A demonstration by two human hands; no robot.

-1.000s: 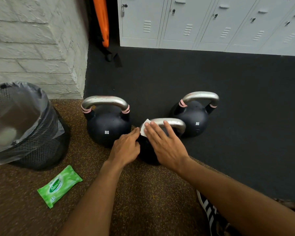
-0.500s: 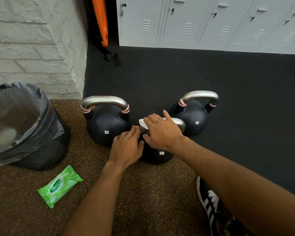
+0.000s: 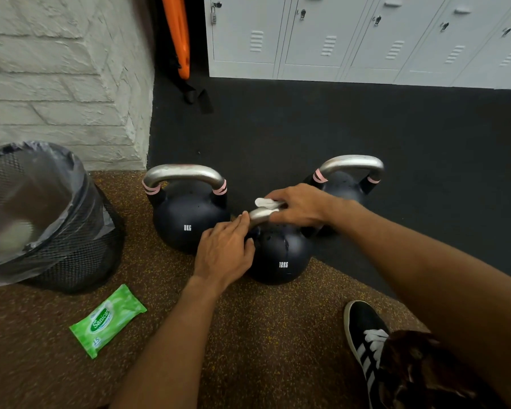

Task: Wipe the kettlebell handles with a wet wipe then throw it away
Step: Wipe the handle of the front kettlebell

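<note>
The floor (image 3: 278,349) is speckled brown under the arms and dark grey beyond the fingers, running up to a row of pale lockers (image 3: 366,39) and a white brick wall (image 3: 56,84). Well left of the left hand stands a black mesh bin (image 3: 56,231) lined with a clear bag. Three black kettlebells sit close together on the floor: the 8 kg kettlebell (image 3: 186,225) just left of the left fingers, the 12 kg kettlebell (image 3: 281,255) under both hands, and a third kettlebell (image 3: 348,184) just behind the right wrist. A black striped shoe (image 3: 366,338) shows below the right forearm. The green wipe packet (image 3: 108,320) lies flat on the floor, near the bin and apart from the left forearm.

The right hand (image 3: 301,205) is closed over the top of the 12 kg kettlebell's silver handle (image 3: 261,215), its fingers pressing the white wet wipe (image 3: 266,203) against the metal; one end of the wipe sticks out past the fingertips. The left hand (image 3: 224,249) rests with loose, open fingers against that kettlebell's left shoulder, fingertips touching the handle's left end and grasping nothing.
</note>
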